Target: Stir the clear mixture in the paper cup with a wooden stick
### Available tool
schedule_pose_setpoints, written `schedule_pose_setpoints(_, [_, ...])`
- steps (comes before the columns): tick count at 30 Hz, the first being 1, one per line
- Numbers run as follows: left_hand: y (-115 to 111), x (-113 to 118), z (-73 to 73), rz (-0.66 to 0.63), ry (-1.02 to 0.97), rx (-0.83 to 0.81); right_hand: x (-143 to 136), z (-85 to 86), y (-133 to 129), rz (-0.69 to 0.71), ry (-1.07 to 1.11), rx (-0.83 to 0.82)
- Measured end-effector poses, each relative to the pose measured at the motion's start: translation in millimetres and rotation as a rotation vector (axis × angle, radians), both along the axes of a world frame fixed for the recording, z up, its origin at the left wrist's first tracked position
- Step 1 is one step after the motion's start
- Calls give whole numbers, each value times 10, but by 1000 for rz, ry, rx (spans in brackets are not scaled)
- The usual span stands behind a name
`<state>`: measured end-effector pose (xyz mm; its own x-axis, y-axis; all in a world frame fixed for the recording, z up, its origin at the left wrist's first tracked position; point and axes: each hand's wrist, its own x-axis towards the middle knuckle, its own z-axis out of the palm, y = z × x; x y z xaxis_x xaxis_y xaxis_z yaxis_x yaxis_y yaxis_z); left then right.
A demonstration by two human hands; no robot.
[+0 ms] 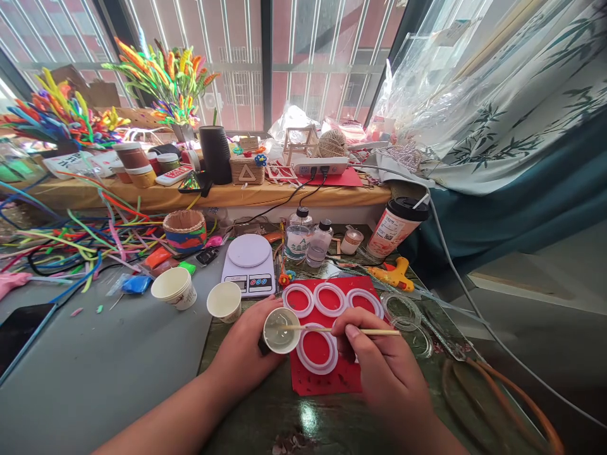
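Note:
My left hand is wrapped round a white paper cup with clear liquid in it, tilted so its mouth faces me. Between the fingers of my right hand is a thin wooden stick, its far end inside the cup. Beneath and beyond both hands lies a red sheet bearing several pale ring-shaped molds. Part of one mold is hidden behind my right hand. Left of the held cup stands another paper cup, with a stack of paper cups farther left.
Behind the cups sits a white digital scale. Two clear bottles with black caps stand beside it. A yellow glue gun and large scissors lie to the right. Colored pipe cleaners and a phone are at the left.

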<state>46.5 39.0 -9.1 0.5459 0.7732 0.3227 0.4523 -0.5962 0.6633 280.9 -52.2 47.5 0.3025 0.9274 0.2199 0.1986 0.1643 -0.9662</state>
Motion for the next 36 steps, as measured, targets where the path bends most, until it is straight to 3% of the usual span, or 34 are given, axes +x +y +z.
schedule_pose_setpoints(12, [-3, -3, -12, 8, 0, 0, -25, 81, 8, -8, -18, 24])
schedule_pose_setpoints(26, [-8, -3, 1, 0, 22, 4, -23, 17, -44, 2, -36, 35])
schedule_pose_setpoints(36, [-30, 21, 72, 10, 14, -138, -8, -2, -30, 29, -95, 86])
